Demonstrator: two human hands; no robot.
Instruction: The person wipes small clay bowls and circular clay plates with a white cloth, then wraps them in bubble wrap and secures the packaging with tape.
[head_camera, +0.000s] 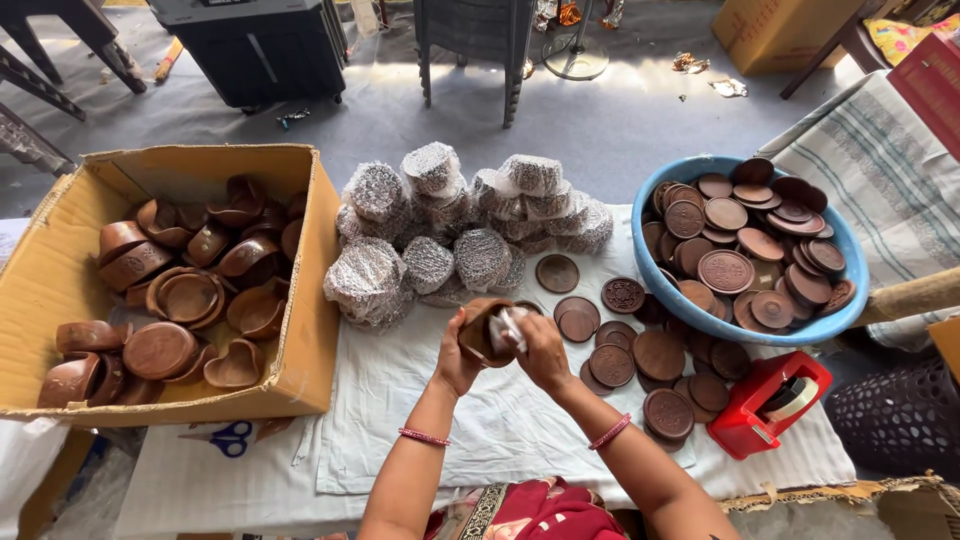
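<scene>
**Brown clay bowl held over the white cloth**

Brown clay bowl (480, 330), tilted, is gripped from the left by the left hand (455, 352), fingers curled around its rim. The right hand (537, 348) presses a crumpled white wrap (506, 328) inside it. Loose round lids (610, 364) lie right; foam-netted bundles (440, 235) are stacked behind.

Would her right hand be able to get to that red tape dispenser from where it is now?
Probably yes. The red tape dispenser sits on the white cloth on the right hand's own side, with only flat brown lids lying between. But that hand is busy at the brown bowl, holding something white.
</scene>
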